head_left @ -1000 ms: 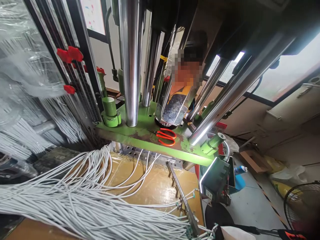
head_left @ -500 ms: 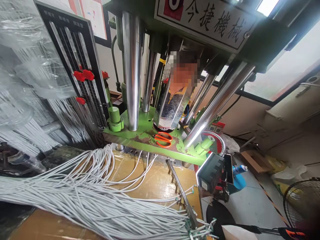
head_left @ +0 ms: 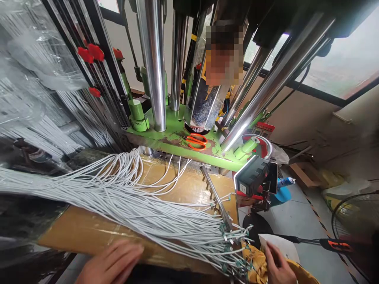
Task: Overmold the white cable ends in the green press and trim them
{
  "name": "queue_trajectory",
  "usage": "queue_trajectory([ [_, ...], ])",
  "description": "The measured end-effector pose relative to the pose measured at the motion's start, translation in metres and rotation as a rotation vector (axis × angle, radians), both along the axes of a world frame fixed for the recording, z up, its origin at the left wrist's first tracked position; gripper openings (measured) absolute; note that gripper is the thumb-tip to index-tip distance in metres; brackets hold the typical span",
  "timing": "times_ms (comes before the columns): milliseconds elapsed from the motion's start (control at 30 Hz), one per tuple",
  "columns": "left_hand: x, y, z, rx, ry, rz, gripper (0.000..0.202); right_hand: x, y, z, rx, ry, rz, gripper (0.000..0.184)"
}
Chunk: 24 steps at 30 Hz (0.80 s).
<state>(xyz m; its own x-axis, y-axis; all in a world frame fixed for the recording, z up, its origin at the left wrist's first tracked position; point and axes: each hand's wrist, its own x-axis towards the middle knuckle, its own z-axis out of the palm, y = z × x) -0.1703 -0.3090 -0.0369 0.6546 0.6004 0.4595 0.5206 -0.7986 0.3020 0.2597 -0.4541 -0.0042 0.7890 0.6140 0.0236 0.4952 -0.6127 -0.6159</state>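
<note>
White insulated wires (head_left: 142,201) fan across a tan board (head_left: 89,232) in this head view, their green-tipped ends (head_left: 227,236) gathered at lower right. We see the left hand (head_left: 109,262) at the board's near edge, fingers open and flat, just beside the wires and gripping nothing. We see the right hand (head_left: 276,262) just below the wire ends, fingers parted and slightly curled beside a yellow fabric (head_left: 254,264), with no grip showing. Beyond, orange-handled scissors (head_left: 197,142) lie on a green press bed (head_left: 174,140) among chrome columns (head_left: 151,65); a red label (head_left: 265,128) is too small to read.
</note>
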Motion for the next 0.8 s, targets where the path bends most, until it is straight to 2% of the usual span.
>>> queue_trajectory([
  [33,0.014,0.014,0.010,0.023,0.044,0.015,0.044,0.001,0.016,0.003,0.009,-0.015,0.008,0.042],
  [67,0.029,0.028,0.019,0.035,0.089,0.010,0.044,-0.001,0.034,0.006,0.039,-0.033,0.107,0.043],
  [133,0.053,0.052,0.032,0.062,0.147,-0.072,0.033,-0.013,0.070,0.011,0.031,-0.082,0.480,0.041],
  [200,0.068,0.067,0.037,0.103,0.205,-0.142,0.026,-0.029,0.099,0.014,-0.046,-0.114,0.707,0.043],
  [233,0.072,0.070,0.038,0.127,0.225,-0.164,0.024,-0.036,0.108,0.015,-0.083,-0.124,0.759,0.046],
  [333,0.074,0.073,0.039,0.142,0.249,-0.205,0.018,-0.044,0.124,0.019,-0.136,-0.131,0.781,0.055],
  [433,0.075,0.076,0.044,0.029,0.261,-0.236,0.013,-0.039,0.138,0.022,-0.125,-0.166,0.806,0.055],
  [500,0.079,0.082,0.051,-0.091,0.242,-0.221,0.016,-0.034,0.152,0.023,-0.103,-0.223,0.845,0.052],
  [667,0.092,0.104,0.072,-0.532,0.197,-0.113,0.026,-0.024,0.190,0.017,-0.102,-0.356,0.925,0.053],
  [733,0.097,0.110,0.077,-0.554,0.249,-0.138,0.029,-0.022,0.198,0.013,-0.113,-0.401,0.927,0.052],
  [800,0.101,0.112,0.077,-0.490,0.308,-0.159,0.033,-0.021,0.201,0.009,-0.121,-0.424,0.926,0.050],
])
